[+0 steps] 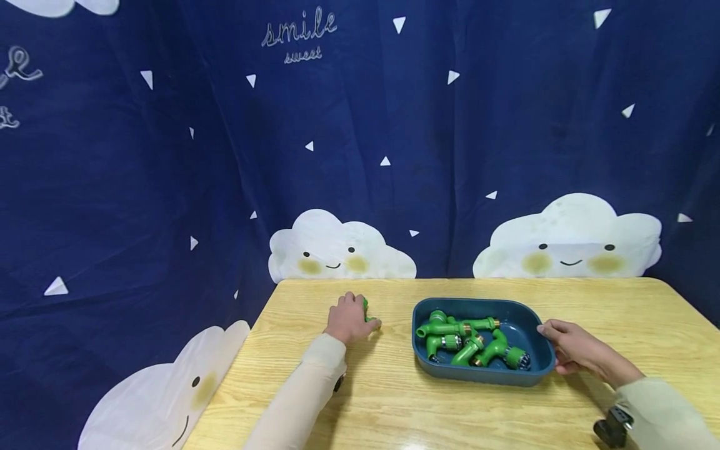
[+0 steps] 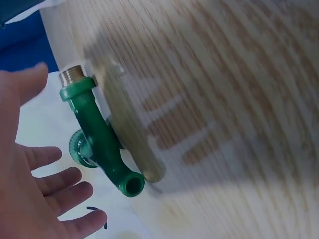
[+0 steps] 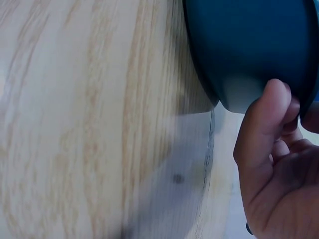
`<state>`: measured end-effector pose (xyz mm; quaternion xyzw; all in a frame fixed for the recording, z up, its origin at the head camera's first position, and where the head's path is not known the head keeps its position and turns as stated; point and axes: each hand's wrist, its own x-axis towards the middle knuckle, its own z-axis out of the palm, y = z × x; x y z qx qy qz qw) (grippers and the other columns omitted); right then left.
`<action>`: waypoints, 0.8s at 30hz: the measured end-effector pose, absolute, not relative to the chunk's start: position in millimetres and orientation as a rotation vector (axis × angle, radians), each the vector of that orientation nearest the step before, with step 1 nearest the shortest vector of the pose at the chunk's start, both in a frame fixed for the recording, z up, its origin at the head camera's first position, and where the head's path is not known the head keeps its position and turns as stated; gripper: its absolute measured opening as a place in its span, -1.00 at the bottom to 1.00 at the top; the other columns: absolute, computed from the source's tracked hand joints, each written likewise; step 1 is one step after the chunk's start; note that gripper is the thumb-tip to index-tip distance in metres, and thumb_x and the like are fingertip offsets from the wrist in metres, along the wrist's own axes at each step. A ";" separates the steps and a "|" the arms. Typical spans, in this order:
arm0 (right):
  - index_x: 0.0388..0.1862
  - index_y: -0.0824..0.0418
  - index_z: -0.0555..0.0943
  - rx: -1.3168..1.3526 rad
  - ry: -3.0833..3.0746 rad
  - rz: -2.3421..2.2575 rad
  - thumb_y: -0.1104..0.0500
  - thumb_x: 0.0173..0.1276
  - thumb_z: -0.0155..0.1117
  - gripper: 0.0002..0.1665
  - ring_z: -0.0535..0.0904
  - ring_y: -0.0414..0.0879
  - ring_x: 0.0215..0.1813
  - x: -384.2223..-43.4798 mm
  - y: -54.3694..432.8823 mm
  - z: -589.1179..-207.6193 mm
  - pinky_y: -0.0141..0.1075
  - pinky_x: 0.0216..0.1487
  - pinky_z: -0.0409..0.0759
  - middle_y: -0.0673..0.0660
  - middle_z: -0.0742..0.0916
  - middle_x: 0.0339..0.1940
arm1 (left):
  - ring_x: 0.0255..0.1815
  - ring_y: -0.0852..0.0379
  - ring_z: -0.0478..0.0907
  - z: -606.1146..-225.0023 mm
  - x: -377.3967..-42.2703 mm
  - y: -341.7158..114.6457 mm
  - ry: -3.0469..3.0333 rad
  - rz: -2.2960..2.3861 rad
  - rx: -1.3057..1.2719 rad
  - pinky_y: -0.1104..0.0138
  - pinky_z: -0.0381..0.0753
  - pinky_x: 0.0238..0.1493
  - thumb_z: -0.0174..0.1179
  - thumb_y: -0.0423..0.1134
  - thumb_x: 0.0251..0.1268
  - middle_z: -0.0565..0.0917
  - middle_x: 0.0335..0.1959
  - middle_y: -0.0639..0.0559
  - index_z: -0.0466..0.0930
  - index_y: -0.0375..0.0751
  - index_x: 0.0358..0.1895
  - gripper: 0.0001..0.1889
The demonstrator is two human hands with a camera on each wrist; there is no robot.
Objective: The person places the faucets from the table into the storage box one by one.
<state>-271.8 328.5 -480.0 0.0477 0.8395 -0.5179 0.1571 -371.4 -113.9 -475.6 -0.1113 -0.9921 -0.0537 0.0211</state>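
My left hand point(image 1: 347, 320) reaches over a green tap point(image 2: 102, 134) that lies on the table. In the left wrist view the tap has a brass threaded end, an open spout and a ribbed knob behind it. The fingers point(image 2: 67, 181) of that hand are spread beside the tap, with a gap showing between them and it. On the other side, my right hand point(image 1: 582, 353) grips the right end of a dark blue bin point(image 1: 478, 374). Its thumb point(image 3: 271, 107) lies against the bin's outer wall, with fingers at the rim.
Several more green taps point(image 1: 472, 344) lie jumbled inside the bin, mostly toward its left and middle. The light wooden table point(image 1: 394, 406) ends at the back against a dark blue curtain point(image 1: 360, 125) printed with clouds and triangles.
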 end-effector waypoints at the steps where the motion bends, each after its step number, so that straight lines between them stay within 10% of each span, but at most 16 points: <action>1: -0.12 0.30 0.39 0.137 2.398 -1.487 -0.01 0.66 -0.26 -0.60 0.57 -0.17 -0.55 -271.4 328.7 -480.6 -0.32 -0.50 0.63 0.01 0.57 -0.55 | 0.05 -0.06 0.46 -476.9 -372.5 -113.6 -3.081 -0.151 -0.339 -0.02 0.56 -0.03 0.18 0.33 0.21 0.47 0.09 -0.15 0.43 -0.18 0.16 -0.30; 7: -0.16 0.29 0.38 0.145 2.399 -1.482 0.01 0.67 -0.28 -0.60 0.57 -0.17 -0.53 -268.8 331.9 -481.7 -0.32 -0.49 0.63 0.01 0.56 -0.53 | 0.25 -0.14 0.43 -480.4 -379.4 -110.4 -3.130 -0.212 -0.309 -0.09 0.57 0.04 0.25 0.39 0.09 0.39 0.32 -0.20 0.25 -0.11 0.44 -0.06; 24: -0.17 0.29 0.38 0.102 2.374 -1.495 0.01 0.67 -0.29 -0.59 0.57 -0.16 -0.51 -272.9 331.2 -480.7 -0.32 -0.47 0.64 0.03 0.58 -0.49 | 0.24 -0.23 0.43 -464.0 -382.8 -94.9 -3.246 -0.401 -0.052 -0.09 0.60 0.05 0.48 0.09 -0.06 0.43 0.25 -0.26 0.33 -0.19 0.28 -0.16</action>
